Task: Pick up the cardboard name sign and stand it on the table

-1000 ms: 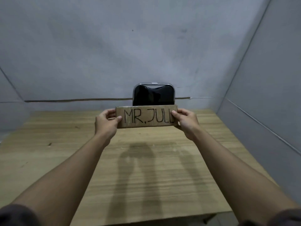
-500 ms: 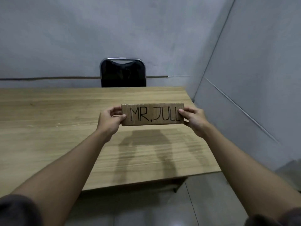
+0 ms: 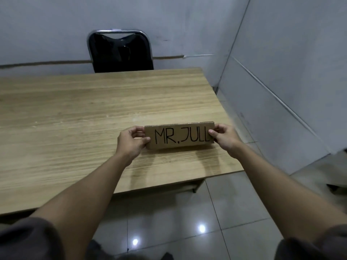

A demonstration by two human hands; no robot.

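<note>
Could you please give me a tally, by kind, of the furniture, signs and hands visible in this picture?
Tables: 1, the wooden table
Chairs: 1, the black chair behind the table
Signs: 1, the cardboard name sign, lower edge at the tabletop
Hands: 2, the left hand and right hand, each gripping one end of the sign
Total: 5

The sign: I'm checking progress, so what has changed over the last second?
Both hands, left hand and right hand, lowered the sign from mid-air to the table, near its right corner. The grip on both ends is unchanged, and the lettering still faces the camera.
</note>
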